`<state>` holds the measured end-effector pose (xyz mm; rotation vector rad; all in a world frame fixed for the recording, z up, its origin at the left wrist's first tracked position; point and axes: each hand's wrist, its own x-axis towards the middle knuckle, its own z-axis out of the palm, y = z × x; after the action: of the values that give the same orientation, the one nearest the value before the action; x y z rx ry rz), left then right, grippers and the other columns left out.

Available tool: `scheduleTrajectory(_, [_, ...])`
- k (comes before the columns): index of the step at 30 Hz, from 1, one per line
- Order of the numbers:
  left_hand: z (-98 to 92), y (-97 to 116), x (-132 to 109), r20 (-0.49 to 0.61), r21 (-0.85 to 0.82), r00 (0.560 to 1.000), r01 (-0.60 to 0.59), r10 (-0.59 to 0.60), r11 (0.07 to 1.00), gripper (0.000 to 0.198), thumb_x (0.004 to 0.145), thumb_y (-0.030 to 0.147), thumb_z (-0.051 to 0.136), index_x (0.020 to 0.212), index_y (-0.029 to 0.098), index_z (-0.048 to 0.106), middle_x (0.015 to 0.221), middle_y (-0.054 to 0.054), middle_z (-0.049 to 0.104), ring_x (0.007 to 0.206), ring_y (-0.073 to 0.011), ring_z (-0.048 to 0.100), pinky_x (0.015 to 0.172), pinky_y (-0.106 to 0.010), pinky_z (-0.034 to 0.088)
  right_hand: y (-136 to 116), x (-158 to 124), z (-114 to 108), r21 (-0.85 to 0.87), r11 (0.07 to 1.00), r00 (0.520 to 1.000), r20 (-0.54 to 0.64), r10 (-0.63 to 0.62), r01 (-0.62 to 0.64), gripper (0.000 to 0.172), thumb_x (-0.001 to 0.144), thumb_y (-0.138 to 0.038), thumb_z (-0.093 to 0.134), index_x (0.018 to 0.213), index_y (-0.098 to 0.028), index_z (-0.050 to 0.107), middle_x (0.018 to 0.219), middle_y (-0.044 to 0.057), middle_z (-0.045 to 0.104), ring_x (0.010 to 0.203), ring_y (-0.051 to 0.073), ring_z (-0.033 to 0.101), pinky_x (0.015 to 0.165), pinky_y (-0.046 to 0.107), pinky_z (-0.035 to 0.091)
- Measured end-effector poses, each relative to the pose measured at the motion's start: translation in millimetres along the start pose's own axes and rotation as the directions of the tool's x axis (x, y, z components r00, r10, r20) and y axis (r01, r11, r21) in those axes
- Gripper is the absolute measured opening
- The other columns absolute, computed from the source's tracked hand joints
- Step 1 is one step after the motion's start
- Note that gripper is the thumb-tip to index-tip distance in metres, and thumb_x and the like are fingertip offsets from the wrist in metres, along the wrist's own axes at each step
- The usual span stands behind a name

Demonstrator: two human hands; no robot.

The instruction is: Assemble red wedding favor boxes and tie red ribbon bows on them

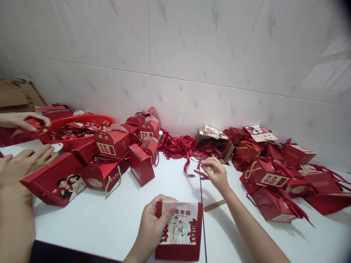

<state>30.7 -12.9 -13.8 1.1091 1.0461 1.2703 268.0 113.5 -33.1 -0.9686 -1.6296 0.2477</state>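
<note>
My left hand [150,223] grips a small red gift box [178,252] at the table's front. Its thumb presses a printed card [181,233] showing a cartoon wedding couple flat against the box. Farther forward, my right hand [216,176] is closed in a pinch on a dark red ribbon [199,163]. Other ribbon ends lie on the table just below those fingers. Behind them stands an open cardboard box [229,148] with ribbons inside and a small stack of cards [211,130] on top. A tangled ribbon pile [179,145] is to its left.
Filled-out red boxes [112,142] are stacked left; ribboned boxes [270,177] crowd the right. At far left, another person's hands work by a large red box [61,179] and a red basin [108,118] of wrapped sweets. A tan strip [214,205] lies near my right forearm.
</note>
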Motion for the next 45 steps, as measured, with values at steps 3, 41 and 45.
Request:
scheduleTrajectory(3, [1.1, 17, -11, 0.079, 0.075, 0.993, -0.098, 0.092, 0.992, 0.024, 0.075, 0.04, 0.07, 0.072, 0.017, 0.065, 0.095, -0.01, 0.074, 0.086, -0.0231, 0.069, 0.071, -0.027, 0.054, -47, -16, -19, 0.035, 0.986, 0.984, 0.074, -0.163, 0.16, 0.012, 0.082, -0.016, 0.065, 0.088, -0.025, 0.071, 0.091, 0.005, 0.069, 0.086, 0.019, 0.067, 0.075, 0.034, 0.057])
scheduleTrajectory(41, [-0.5, 27, -34, 0.45, 0.097, 0.864, -0.298, 0.225, 0.95, 0.007, 0.081, 0.026, 0.066, 0.08, 0.02, 0.07, 0.118, -0.01, 0.063, 0.104, -0.0244, 0.062, 0.088, -0.032, 0.048, -135, -55, -31, 0.274, 0.931, 0.851, 0.401, -0.339, 0.241, 0.026, 0.087, -0.009, 0.057, 0.096, -0.027, 0.074, 0.08, 0.004, 0.059, 0.067, 0.013, 0.063, 0.057, 0.022, 0.054])
scheduleTrajectory(45, [-0.4, 24, -34, 0.433, 0.146, 0.874, -0.308, 0.22, 0.94, 0.008, 0.081, 0.027, 0.066, 0.079, 0.02, 0.069, 0.116, -0.01, 0.064, 0.105, -0.0246, 0.061, 0.09, -0.032, 0.047, -133, -58, -27, 0.338, 0.936, 0.881, 0.406, -0.241, 0.1, 0.024, 0.088, -0.013, 0.057, 0.094, -0.027, 0.075, 0.08, 0.003, 0.058, 0.06, 0.011, 0.061, 0.05, 0.02, 0.053])
